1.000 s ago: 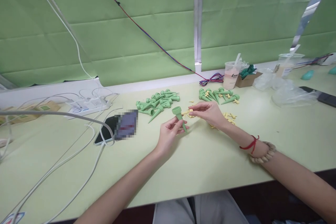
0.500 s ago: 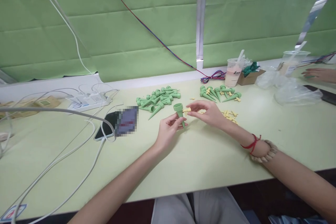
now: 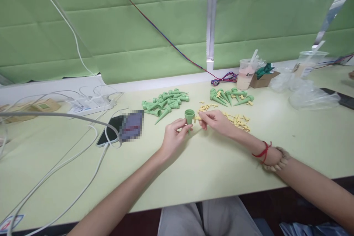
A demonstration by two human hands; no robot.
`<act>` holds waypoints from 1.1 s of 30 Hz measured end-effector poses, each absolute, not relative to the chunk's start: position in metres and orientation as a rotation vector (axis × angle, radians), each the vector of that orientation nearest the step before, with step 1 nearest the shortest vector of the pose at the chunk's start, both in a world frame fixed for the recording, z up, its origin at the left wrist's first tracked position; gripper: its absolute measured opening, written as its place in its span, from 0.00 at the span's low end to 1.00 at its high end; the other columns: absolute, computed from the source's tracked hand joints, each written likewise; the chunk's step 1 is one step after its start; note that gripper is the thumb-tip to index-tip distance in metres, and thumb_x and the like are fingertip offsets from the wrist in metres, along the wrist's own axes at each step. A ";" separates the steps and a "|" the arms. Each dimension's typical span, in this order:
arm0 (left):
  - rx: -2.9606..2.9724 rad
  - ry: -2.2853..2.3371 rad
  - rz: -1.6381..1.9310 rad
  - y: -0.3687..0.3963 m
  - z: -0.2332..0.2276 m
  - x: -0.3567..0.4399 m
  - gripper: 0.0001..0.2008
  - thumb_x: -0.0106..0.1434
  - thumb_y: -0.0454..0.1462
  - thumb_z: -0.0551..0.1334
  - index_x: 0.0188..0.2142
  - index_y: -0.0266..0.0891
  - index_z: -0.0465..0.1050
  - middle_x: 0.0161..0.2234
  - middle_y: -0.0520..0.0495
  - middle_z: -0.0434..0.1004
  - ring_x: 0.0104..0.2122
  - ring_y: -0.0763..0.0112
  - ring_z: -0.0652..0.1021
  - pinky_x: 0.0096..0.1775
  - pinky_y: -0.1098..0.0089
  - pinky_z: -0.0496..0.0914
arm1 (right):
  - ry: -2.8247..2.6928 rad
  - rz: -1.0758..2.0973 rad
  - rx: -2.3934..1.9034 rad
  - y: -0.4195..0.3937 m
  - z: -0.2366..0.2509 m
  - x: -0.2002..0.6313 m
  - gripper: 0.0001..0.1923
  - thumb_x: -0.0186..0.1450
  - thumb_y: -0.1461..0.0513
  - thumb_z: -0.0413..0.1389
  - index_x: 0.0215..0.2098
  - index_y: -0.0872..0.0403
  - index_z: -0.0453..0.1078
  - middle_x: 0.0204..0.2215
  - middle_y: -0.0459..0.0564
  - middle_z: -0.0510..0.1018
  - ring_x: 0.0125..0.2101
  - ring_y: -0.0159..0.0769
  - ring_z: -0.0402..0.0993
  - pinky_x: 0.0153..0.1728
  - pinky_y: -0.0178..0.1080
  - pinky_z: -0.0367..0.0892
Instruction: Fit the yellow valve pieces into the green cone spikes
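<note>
My left hand (image 3: pixel 174 135) is closed around a green plastic watering spike (image 3: pixel 189 117), its wide open mouth up and its point down. In my right hand (image 3: pixel 214 121), thumb and fingers pinch a small yellow plastic valve (image 3: pixel 197 118) at the spike's right side; whether it sits inside the spike's wall I cannot tell. Behind my right hand lie loose yellow valves (image 3: pixel 240 121). A pile of green spikes (image 3: pixel 167 102) lies beyond my left hand. Further right is a second group of green spikes (image 3: pixel 229 96), some with yellow valves on them.
A phone (image 3: pixel 112 129), white cables (image 3: pixel 95 177) and a power strip (image 3: pixel 91 106) occupy the left side. At the back right stand a drink cup (image 3: pixel 245 75), a small cardboard box (image 3: pixel 264 80), clear plastic bags (image 3: pixel 311 96) and another cup (image 3: pixel 306 66). A dark flat object (image 3: pixel 340 97) lies far right.
My right hand's fingers have closed in a tighter pinch on the yellow valve. The green spike has turned slightly and shifted left. Another person's hand at the far right has mostly left the view.
</note>
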State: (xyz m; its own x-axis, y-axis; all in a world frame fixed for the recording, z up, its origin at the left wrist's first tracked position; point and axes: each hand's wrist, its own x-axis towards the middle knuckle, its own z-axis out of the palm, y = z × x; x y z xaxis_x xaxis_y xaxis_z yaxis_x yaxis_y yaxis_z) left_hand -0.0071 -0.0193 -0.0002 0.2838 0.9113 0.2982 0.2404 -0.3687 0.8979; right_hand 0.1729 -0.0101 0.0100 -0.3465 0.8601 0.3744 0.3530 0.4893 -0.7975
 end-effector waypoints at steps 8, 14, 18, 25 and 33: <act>1.491 1.023 1.017 -0.020 0.008 -0.004 0.16 0.52 0.47 0.62 0.32 0.36 0.73 0.30 0.48 0.73 0.30 0.69 0.76 0.32 0.70 0.72 | -1.754 0.711 -0.978 -0.008 0.013 0.173 0.16 0.54 0.51 0.58 0.32 0.56 0.71 0.27 0.49 0.76 0.27 0.32 0.73 0.31 0.35 0.69; 1.509 0.989 1.028 -0.021 0.008 -0.004 0.14 0.52 0.46 0.62 0.29 0.35 0.73 0.30 0.47 0.73 0.30 0.69 0.76 0.34 0.69 0.72 | -1.798 0.736 -1.013 -0.011 0.016 0.173 0.20 0.59 0.49 0.52 0.22 0.57 0.71 0.20 0.50 0.75 0.22 0.32 0.72 0.27 0.35 0.69; 1.486 0.995 1.016 -0.022 0.008 -0.002 0.14 0.52 0.46 0.62 0.30 0.36 0.74 0.30 0.48 0.73 0.30 0.69 0.76 0.33 0.69 0.72 | -1.830 0.806 -1.008 -0.009 0.014 0.175 0.23 0.62 0.49 0.46 0.25 0.57 0.72 0.21 0.50 0.76 0.22 0.31 0.72 0.27 0.35 0.69; 1.472 0.972 1.022 -0.022 0.006 -0.003 0.15 0.52 0.45 0.62 0.33 0.36 0.75 0.31 0.47 0.73 0.31 0.69 0.75 0.35 0.68 0.72 | -1.789 0.671 -1.015 -0.009 0.015 0.175 0.14 0.55 0.52 0.58 0.25 0.57 0.72 0.25 0.52 0.77 0.25 0.34 0.74 0.30 0.37 0.71; 1.411 1.009 0.985 -0.022 0.010 -0.003 0.16 0.51 0.46 0.62 0.34 0.36 0.74 0.31 0.47 0.72 0.29 0.71 0.76 0.31 0.70 0.71 | -2.001 0.441 -0.991 -0.005 0.009 0.179 0.15 0.60 0.53 0.52 0.32 0.56 0.70 0.28 0.51 0.76 0.26 0.32 0.72 0.29 0.34 0.68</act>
State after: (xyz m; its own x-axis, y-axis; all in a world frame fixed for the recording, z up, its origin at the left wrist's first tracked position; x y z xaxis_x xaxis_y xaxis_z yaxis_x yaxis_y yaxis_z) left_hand -0.0026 -0.0219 0.0096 0.2946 0.9551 0.0320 0.0545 -0.0502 0.9973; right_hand 0.1789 -0.0054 0.0094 -0.3360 0.7784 0.5304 0.4834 0.6258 -0.6122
